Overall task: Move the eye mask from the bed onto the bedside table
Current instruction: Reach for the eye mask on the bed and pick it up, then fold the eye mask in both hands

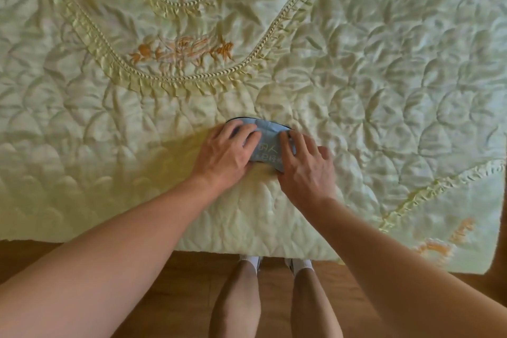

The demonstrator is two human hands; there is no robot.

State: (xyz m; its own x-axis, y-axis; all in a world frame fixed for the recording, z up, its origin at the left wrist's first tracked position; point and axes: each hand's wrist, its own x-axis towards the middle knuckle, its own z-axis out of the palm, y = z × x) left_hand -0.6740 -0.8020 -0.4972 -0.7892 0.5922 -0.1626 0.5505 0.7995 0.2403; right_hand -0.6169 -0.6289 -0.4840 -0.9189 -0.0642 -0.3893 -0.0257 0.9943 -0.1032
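Between the hands, the mask lies on the quilt; left hand and right hand pinch its ends. Advise lifting level.

There is one view only, from a wide-angle camera worn on the person's head. It looks almost straight down from above and slightly forward. The bed fills the upper three quarters of the frame, bowed by the lens. Its near edge crosses the lower part, with a strip of wooden floor below it. The arms enter from the bottom corners, close to the lens.
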